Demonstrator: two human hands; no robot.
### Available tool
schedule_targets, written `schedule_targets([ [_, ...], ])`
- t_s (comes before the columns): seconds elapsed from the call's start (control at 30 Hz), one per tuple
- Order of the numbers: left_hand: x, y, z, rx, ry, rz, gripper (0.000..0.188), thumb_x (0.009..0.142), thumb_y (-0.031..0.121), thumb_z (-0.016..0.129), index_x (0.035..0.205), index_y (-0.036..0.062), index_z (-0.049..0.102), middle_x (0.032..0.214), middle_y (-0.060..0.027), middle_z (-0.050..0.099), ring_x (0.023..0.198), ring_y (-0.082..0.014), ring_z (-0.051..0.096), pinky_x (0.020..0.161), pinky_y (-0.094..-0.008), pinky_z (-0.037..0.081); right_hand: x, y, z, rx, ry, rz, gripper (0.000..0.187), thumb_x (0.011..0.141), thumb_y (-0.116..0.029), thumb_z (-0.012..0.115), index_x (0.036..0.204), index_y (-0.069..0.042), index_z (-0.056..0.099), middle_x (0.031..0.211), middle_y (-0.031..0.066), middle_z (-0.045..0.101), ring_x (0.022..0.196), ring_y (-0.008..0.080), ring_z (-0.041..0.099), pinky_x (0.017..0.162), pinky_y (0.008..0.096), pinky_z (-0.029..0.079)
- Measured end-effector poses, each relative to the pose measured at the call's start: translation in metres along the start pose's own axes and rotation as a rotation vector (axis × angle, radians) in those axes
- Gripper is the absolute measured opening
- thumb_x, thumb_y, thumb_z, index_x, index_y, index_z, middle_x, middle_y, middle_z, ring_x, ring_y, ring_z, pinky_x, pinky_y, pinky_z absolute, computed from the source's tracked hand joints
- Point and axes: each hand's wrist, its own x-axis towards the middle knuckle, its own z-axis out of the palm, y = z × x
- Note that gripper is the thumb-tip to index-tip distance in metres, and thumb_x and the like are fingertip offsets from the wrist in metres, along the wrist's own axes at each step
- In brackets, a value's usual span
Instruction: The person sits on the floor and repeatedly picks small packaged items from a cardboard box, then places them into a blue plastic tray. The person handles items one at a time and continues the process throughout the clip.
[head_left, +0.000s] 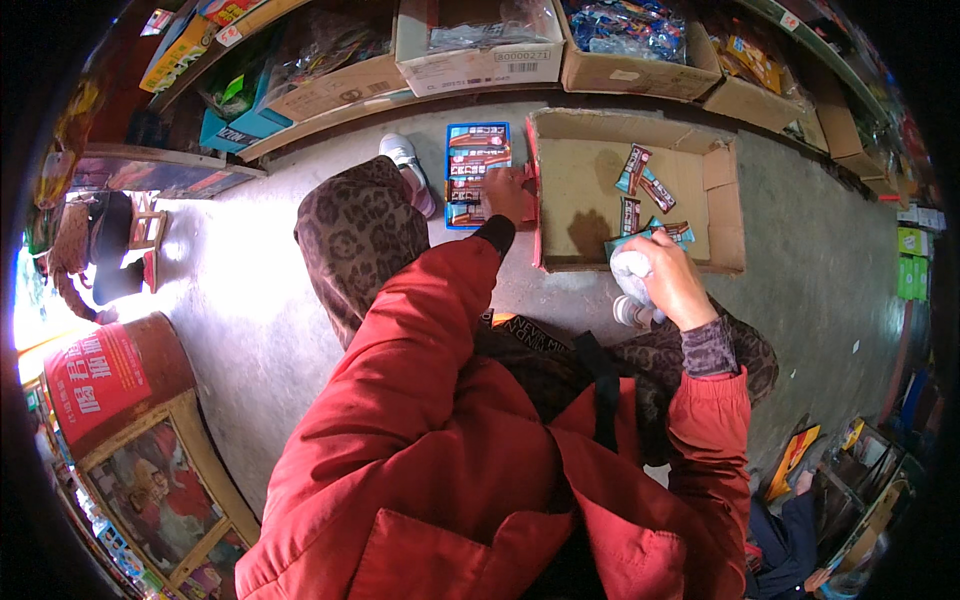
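Observation:
A blue tray (pixel 449 140) lies on the floor, with several brown and light-blue wrapped bars (pixel 478 160) side by side in it. My left hand (pixel 507 195) is over the tray's right side, its fingers curled; what they grip, if anything, is hidden. To the right stands an open cardboard box (pixel 640 130) with several loose wrapped bars (pixel 655 190) on its bottom. At its near edge my right hand (pixel 675 285) is closed on a white crumpled cloth (pixel 629 268). A light-blue wrapper (pixel 622 243) shows right beside the cloth; I cannot tell whether my fingers hold it too.
My shoes (pixel 405 165) and bent knees flank the tray and box. Along the far side runs a shelf with cartons (pixel 480 65) of packaged goods. A wooden-framed cabinet (pixel 190 430) stands at the lower left. Another person's dark sleeve (pixel 790 540) shows at the lower right.

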Motion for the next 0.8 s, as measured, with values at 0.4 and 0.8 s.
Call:
schedule_targets([
  [0.4, 0.044, -0.036, -0.009, 0.229, -0.209, -0.090, 0.028, 0.078, 0.013, 0.075, 0.104, 0.0104, 0.067, 0.121, -0.0170, 0.053, 0.111, -0.0379, 0.056, 0.090, -0.0465, 0.052, 0.002, -0.002, 0.004, -0.019, -0.027, 0.022, 0.029, 0.081, 0.005, 0.057, 0.101, -0.014, 0.068, 0.099, 0.0145, 0.062, 0.090, 0.0401, 0.063, 0.075, 0.0479, 0.051],
  [0.8, 0.065, -0.048, 0.004, 0.381, -0.347, -0.073, 0.042, 0.075, 0.019, 0.078, 0.114, 0.0111, 0.064, 0.121, -0.0228, 0.048, 0.092, -0.0411, 0.064, 0.076, -0.0500, 0.057, 0.014, -0.008, 0.002, -0.071, -0.109, 0.068, 0.034, 0.084, 0.003, 0.054, 0.108, -0.018, 0.065, 0.100, 0.0139, 0.059, 0.089, 0.0411, 0.063, 0.073, 0.0499, 0.050],
])
